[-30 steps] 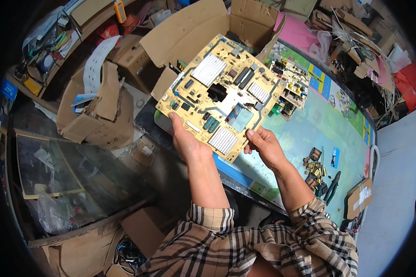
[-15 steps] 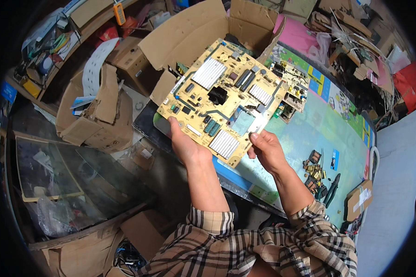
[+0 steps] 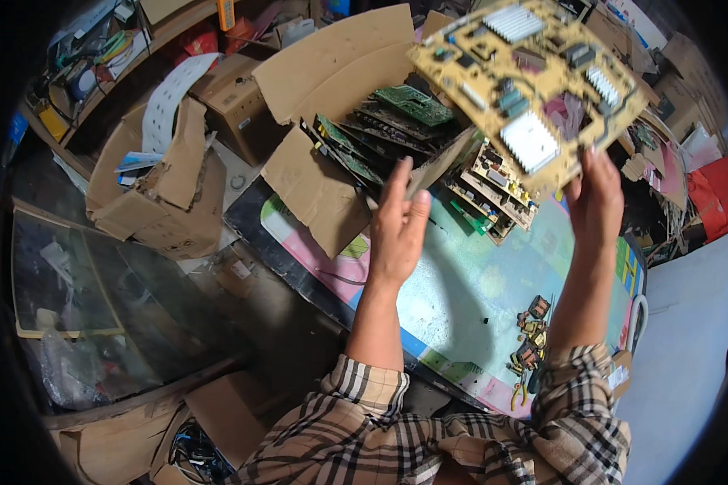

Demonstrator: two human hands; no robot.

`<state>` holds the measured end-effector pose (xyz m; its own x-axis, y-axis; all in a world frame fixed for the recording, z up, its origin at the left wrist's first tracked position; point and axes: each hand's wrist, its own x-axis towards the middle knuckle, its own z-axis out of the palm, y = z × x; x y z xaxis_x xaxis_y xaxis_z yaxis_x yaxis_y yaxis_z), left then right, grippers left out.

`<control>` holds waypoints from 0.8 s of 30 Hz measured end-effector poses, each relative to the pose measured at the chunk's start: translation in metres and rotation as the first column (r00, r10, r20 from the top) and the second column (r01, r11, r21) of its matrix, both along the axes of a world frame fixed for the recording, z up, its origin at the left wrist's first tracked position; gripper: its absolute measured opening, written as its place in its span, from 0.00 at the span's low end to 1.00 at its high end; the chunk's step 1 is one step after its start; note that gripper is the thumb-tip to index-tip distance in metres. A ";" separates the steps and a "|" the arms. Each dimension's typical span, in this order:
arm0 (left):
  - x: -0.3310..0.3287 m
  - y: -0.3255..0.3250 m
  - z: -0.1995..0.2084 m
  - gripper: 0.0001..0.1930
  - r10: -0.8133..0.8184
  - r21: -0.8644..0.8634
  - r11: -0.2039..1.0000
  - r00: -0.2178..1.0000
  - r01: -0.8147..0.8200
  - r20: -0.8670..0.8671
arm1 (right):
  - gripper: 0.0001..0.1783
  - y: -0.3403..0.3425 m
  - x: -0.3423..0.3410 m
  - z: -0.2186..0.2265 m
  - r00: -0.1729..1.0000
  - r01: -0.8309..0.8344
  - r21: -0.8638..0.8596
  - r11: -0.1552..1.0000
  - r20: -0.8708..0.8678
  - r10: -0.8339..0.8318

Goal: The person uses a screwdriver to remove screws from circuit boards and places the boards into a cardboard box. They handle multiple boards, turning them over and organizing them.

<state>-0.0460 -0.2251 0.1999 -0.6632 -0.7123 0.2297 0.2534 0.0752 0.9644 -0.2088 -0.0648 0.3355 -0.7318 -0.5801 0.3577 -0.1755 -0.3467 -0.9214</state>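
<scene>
A large tan circuit board (image 3: 479, 69) with silvery heat sinks and a hole through its middle is raised at the upper right, tilted. My right hand (image 3: 597, 192) grips it by its lower edge, fingers closed on the rim. Apart from the board, my left hand (image 3: 398, 230) is held up above the table with its fingers stretched out and nothing in them. Beyond it stands an opened cardboard box (image 3: 323, 77) full of green circuit boards (image 3: 412, 105). Below the raised board, a stack of smaller circuit boards (image 3: 493, 190) lies on the table.
On the patterned table (image 3: 453, 323) lies a pile of small transformers and parts (image 3: 532, 335), with yellow-handled pliers (image 3: 519, 394) beside it. A torn cardboard box (image 3: 162, 194) stands at the left. Cardboard scraps and a red bag (image 3: 716, 190) crowd the far right.
My left hand has let go of the large circuit board. My right hand has lifted it up and to the right, uncovering the boards in the box.
</scene>
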 end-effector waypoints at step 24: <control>-0.011 0.035 0.014 0.14 0.143 -0.270 0.958 0.977 -0.097 0.155 | 0.17 -0.269 -0.045 -0.029 0.318 0.753 0.626 0.204 -0.617 0.719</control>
